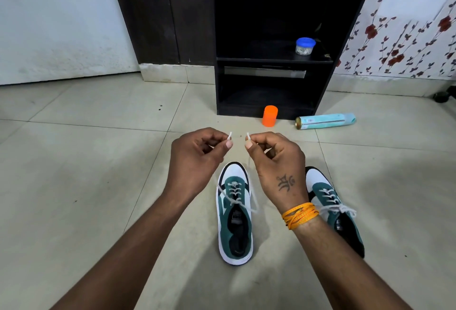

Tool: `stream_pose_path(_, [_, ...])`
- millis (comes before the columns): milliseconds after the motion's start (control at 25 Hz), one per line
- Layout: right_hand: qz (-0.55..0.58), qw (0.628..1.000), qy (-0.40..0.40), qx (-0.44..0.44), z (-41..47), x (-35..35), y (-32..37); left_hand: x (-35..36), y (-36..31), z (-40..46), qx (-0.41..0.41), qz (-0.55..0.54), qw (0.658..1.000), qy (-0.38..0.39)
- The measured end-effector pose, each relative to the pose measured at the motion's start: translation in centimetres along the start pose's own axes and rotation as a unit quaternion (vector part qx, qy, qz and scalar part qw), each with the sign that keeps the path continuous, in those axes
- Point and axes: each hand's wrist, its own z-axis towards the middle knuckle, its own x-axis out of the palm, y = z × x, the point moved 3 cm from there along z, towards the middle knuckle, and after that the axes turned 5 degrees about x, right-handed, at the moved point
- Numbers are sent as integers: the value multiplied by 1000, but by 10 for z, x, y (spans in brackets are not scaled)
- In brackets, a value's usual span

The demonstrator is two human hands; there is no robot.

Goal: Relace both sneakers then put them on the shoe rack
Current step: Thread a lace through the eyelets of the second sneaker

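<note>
Down on the tiled floor (86, 161), two green-and-white sneakers stand side by side, toes toward a black shoe rack (271, 75) against the wall. Above the left sneaker (234, 225) both hands are raised close together, each pinching one tip of its white lace (223, 192) between thumb and forefinger: the left hand (197, 154) has the left tip, the right hand (276, 156) the right one, the other fingers curled in toward the palms. From the tips the lace runs down slack to the upper eyelets, already crossed through the lower ones. The right sneaker (330, 201), partly hidden by the right wrist with its orange thread band (299, 214), is laced and tied in a bow. A small jar with a blue lid (305, 46) sits on the rack's middle shelf. Just in front of the rack on the floor are an upright orange cap (269, 115) and, to its right, a pale blue spray can (325, 121) lying on its side.
</note>
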Motion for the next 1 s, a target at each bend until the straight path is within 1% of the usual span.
stream_pose_path(160, [-99,995,9,31,-17,7,-53,-4,51,-24,13,104,994,6])
stream_pose_path(280, [-175,982,47,48,-30,12,-91,-7,93,-43,-5,205,978,31])
stream_pose_path(400, [-204,971,78,93,-40,14,-118,-5,129,-61,-68,295,948,102])
stream_pose_path(520, [-166,973,93,133,-49,15,-129,0,146,-74,-141,314,926,157])
stream_pose_path(600, [-183,966,86,158,-52,13,-134,5,152,-77,-200,285,924,157])
stream_pose_path(680, [-236,947,71,206,-56,8,-143,13,156,-78,-313,180,925,115])
stream_pose_path(720, [-246,934,77,246,-59,6,-149,17,157,-79,-380,108,914,87])
stream_pose_path(800, [-186,904,114,367,-70,8,-157,25,158,-79,-481,5,875,64])
stream_pose_path(880, [-97,869,144,464,-80,14,-158,32,160,-80,-517,-43,852,69])
stream_pose_path(920, [-59,856,146,492,-82,17,-156,35,160,-80,-520,-61,849,69])
stream_pose_path(1000, [2,848,140,512,-80,22,-151,37,160,-80,-507,-85,856,57])
